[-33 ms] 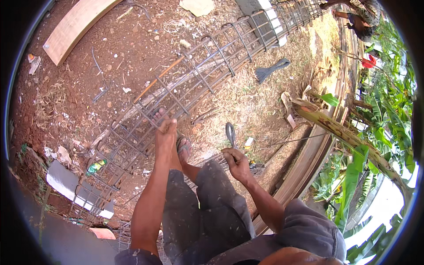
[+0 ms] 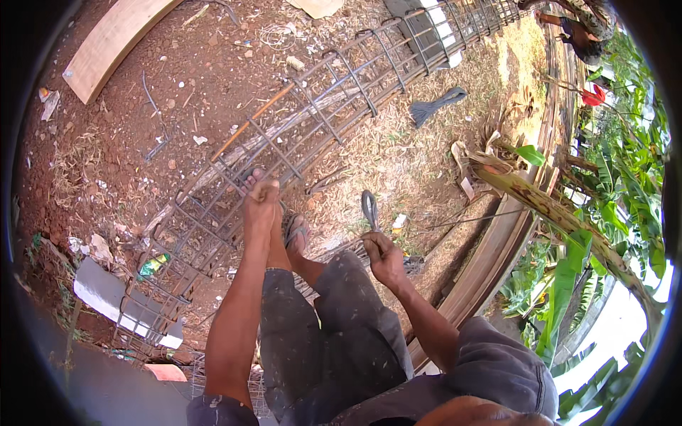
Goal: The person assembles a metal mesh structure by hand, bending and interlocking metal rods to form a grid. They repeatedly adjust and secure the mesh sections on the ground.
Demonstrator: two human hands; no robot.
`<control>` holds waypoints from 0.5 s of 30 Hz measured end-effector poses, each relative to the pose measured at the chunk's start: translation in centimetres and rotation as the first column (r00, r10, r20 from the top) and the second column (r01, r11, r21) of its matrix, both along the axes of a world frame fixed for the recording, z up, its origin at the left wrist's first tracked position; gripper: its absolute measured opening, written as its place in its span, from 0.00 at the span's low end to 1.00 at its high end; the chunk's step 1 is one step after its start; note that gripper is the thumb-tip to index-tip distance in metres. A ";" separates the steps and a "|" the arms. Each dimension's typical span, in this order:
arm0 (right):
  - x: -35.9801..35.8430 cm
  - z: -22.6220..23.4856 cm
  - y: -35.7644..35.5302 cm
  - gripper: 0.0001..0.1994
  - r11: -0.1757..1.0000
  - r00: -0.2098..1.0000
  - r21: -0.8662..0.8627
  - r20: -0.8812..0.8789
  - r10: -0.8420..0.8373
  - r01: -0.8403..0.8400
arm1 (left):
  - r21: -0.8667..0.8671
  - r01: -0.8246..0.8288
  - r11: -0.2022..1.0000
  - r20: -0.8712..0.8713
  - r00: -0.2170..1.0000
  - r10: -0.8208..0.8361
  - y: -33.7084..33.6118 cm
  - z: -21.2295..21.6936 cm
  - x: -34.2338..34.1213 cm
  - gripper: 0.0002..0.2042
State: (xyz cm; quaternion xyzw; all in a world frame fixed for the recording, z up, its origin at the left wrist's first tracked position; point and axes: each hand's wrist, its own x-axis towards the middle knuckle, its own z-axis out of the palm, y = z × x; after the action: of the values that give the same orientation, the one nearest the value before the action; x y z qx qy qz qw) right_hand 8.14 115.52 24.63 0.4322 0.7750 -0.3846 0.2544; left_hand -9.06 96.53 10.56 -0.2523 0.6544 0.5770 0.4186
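Note:
A long cage of steel reinforcing bars [image 2: 321, 117] runs diagonally past my feet. At its near side my left hand [image 2: 261, 201] is closed in a pinch, fingertips against or just over the bars. Whatever it pinches is too small to make out. My right hand [image 2: 384, 257] is curled closed above my knee, to the right of the cage. Directly beyond its knuckles shows a dark loop of bent wire [image 2: 369, 208]; I cannot tell whether the hand grips it or it lies on the ground. A folded grey wire bundle [image 2: 437, 106] lies farther off.
A wooden plank [image 2: 114, 50] lies at far left. Pale-edged blocks [image 2: 117, 298] sit under the cage near its ends. Stacked boards [image 2: 490, 273] and a cut banana stem [image 2: 540, 195] border the right. Another person [image 2: 582, 39] is at the far right.
My right hand has turned, its fingers now pointing more away from me. The left hand has shifted slightly left, its thumb lower. The whole view has moved a little.

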 end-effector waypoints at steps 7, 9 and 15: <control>4.2 -2.0 -2.1 0.10 0.966 0.948 0.164 0.283 0.147 -0.199 | -0.457 0.489 0.743 -0.226 0.745 -0.628 3.9 -5.6 -7.3 0.16; 5.2 -3.2 -3.0 0.11 0.955 0.941 0.178 0.288 0.180 -0.238 | -0.585 0.501 0.638 -0.124 0.722 -0.680 3.9 -8.0 -6.9 0.23; 6.7 -7.3 -4.8 0.08 0.888 0.852 0.099 0.349 0.391 -0.448 | -0.362 0.731 0.579 0.132 0.655 -0.744 3.9 -12.4 -7.9 0.36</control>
State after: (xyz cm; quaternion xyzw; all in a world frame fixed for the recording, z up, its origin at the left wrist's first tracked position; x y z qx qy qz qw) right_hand 14.80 110.72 17.29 0.3291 0.8300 -0.1744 0.4152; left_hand -17.00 100.41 -1.86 -0.0244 0.8063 0.2149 0.5506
